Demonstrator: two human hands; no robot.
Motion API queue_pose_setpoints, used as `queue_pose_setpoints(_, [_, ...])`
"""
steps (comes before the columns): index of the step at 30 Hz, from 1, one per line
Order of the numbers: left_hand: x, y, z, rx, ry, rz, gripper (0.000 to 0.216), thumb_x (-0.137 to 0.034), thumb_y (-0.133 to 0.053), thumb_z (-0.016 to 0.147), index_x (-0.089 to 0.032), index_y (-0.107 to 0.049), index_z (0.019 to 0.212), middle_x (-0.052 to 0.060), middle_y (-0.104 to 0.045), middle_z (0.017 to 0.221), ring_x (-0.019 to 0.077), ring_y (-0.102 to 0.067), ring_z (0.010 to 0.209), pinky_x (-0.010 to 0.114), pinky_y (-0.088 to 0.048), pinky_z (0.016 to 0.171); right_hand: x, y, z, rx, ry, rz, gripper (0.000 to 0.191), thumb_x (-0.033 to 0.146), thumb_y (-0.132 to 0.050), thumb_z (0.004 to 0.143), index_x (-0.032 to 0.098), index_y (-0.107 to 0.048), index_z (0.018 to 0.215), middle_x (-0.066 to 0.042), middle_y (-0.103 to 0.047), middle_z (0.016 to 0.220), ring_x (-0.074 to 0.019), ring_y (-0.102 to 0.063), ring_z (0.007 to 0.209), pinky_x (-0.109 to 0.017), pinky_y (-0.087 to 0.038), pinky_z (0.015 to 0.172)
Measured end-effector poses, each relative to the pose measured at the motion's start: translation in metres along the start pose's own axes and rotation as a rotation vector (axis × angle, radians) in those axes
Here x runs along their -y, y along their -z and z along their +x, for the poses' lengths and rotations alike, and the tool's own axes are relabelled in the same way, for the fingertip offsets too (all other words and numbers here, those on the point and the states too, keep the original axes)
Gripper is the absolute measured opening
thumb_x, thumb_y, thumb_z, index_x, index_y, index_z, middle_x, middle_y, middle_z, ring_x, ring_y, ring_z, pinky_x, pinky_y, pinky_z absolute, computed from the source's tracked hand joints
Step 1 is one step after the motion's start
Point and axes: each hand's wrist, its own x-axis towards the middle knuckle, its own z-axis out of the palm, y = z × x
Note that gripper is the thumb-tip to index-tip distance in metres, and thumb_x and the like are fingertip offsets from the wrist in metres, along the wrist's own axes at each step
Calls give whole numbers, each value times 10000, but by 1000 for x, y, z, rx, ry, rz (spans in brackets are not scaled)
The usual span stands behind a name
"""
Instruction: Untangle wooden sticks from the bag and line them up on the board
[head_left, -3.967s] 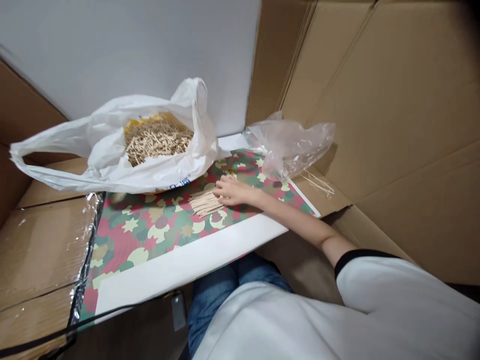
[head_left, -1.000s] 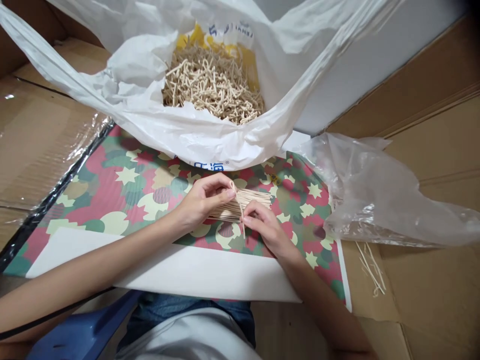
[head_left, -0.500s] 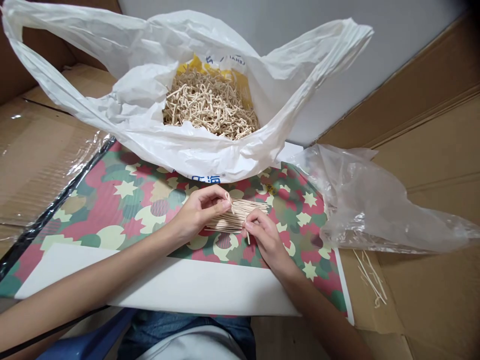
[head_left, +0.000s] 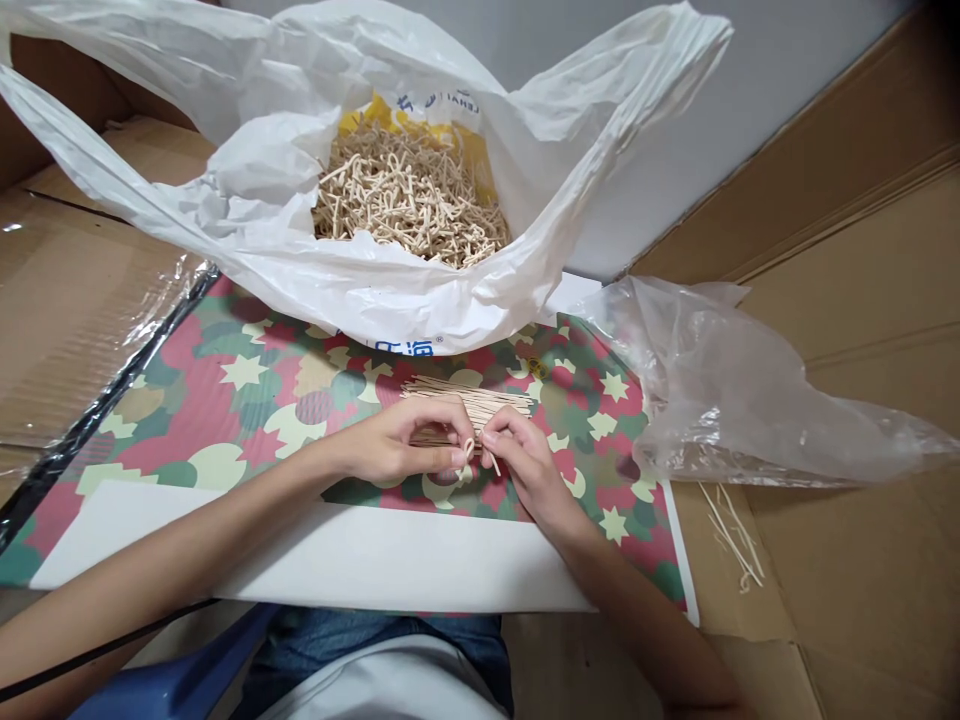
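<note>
A flat row of thin pale wooden sticks [head_left: 480, 400] lies on a mat with red, green and cream shapes [head_left: 247, 400]. My left hand [head_left: 397, 450] and my right hand [head_left: 517, 460] meet just in front of the sticks. Both are closed in a pinch on one small looped stick piece [head_left: 471, 450] held between their fingertips. Behind them a white plastic bag [head_left: 465, 300] stands open, full of small pale looped sticks [head_left: 405, 200].
A crumpled clear plastic bag [head_left: 720, 390] lies at the mat's right edge. A few loose sticks [head_left: 731, 545] rest on the cardboard beside it. Cardboard panels [head_left: 847, 230] wall in the right side and cardboard covered with film [head_left: 67, 300] the left.
A second ago my hands pinched the piece above the row of sticks; they have drawn it toward me, in front of the row. Four seconds ago only my right hand touched the sticks.
</note>
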Motion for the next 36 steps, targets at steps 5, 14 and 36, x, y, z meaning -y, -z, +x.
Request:
queue_pose_setpoints(5, [-3, 4, 0, -79, -70, 139, 99, -213, -547, 802, -116, -562, 788, 21, -494, 776, 103, -480, 717, 216, -406, 660, 3, 3, 1, 45, -29, 6, 129, 300, -518, 816, 192, -501, 747, 35, -513, 609, -106, -487, 597, -227, -346, 565])
queue_pose_setpoints(14, [2, -1, 1, -56, -53, 29, 82, -204, -524, 819, -122, -528, 831, 21, -505, 793, 108, -502, 720, 229, -429, 651, 3, 4, 3, 33, -22, 84, 110, 246, -535, 803, 189, -501, 715, 36, -504, 622, -98, -476, 590, -226, -346, 578])
queue_pose_setpoints(36, [11, -23, -4, -254, -149, 752, 113, -203, -412, 876, -158, -515, 874, 40, -504, 878, 132, -470, 815, 254, -380, 732, 0, 2, 2, -3, -49, 39, 121, 285, -534, 806, 189, -492, 746, 24, -531, 637, -108, -511, 629, -227, -366, 589])
